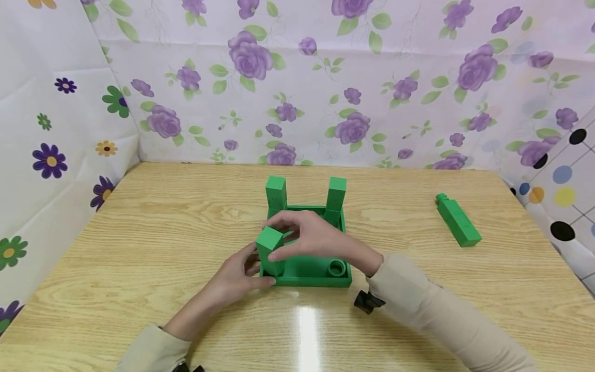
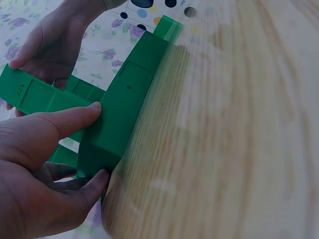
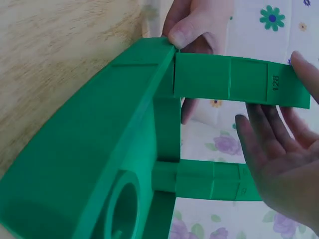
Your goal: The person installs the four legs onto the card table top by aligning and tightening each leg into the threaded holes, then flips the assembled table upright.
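A shallow green square base (image 1: 309, 282) lies on the table with its raised rim upward. Green square posts stand at three of its corners: the far-left post (image 1: 276, 192), the far-right post (image 1: 337, 194) and the near-left post (image 3: 214, 77), marked 128. At the near-right corner is a round socket (image 1: 337, 268) with no post in it. My left hand (image 1: 229, 279) grips the base's near-left corner, thumb on the front wall (image 2: 124, 94) and fingers at the corner's other side. With thumb and fingertips on opposite sides, my right hand (image 1: 316, 236) pinches the near-left post near its top.
A loose green post (image 1: 458, 222) with a threaded-looking round end lies on its side at the right of the wooden table (image 1: 186, 206). Flowered cloth (image 1: 307, 103) hangs behind the table, and patterned sheets stand at both sides.
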Tool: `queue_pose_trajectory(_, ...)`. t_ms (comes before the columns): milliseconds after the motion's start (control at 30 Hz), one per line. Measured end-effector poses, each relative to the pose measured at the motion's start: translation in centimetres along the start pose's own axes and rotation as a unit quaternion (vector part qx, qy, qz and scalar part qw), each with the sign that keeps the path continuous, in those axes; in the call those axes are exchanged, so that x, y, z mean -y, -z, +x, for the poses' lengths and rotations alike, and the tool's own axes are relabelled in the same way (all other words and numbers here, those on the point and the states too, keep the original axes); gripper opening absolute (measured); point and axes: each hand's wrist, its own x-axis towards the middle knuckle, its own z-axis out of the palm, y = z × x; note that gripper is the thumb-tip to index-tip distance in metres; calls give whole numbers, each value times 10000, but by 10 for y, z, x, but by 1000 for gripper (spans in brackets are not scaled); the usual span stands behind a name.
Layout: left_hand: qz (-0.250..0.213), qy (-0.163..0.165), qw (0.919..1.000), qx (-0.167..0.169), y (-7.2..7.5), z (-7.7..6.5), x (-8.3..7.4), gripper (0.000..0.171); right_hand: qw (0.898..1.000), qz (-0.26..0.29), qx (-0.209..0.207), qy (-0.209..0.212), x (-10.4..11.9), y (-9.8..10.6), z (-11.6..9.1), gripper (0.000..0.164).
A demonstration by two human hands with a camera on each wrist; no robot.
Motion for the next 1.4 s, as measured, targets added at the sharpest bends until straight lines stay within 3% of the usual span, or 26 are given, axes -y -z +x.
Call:
queue_pose_trajectory(233, -76, -114, 9998, 130, 1, 0, 1, 78, 9968, -347, -717, 33, 4, -13, -2, 36)
queue_pose_trajectory(433, -9, -110, 9998, 140, 1, 0, -1, 82, 9880, -856, -1276, 125, 4, -23, -3, 34)
queue_pose_trajectory(700, -127, -200, 9996, 167, 1, 1, -2, 81, 9646, -1628, -2029, 433, 3, -35, -4, 36)
queue_pose_trajectory(900, -199, -41, 9997, 116, 1, 1, -2, 81, 9461, -2075, -2440, 471, 2, -43, -3, 37)
queue_pose_trajectory(1067, -167, -93, 9997, 129, 2, 1, -1, 78, 9254, -2493, -2770, 696, 2, -49, -2, 38)
queue_pose_trajectory(1167, -147, -107, 9998, 126, 2, 1, -1, 75, 9190, -2633, -2842, 727, 3, -50, -1, 38)
queue_pose_trajectory(1300, -99, -119, 9998, 154, 2, -1, 0, 74, 9320, -2709, -2388, 320, 7, -48, -3, 40)
queue_pose_trajectory(1400, -60, -112, 9998, 170, 2, -1, 0, 74, 9530, -2466, -1751, -174, 10, -39, -6, 58)
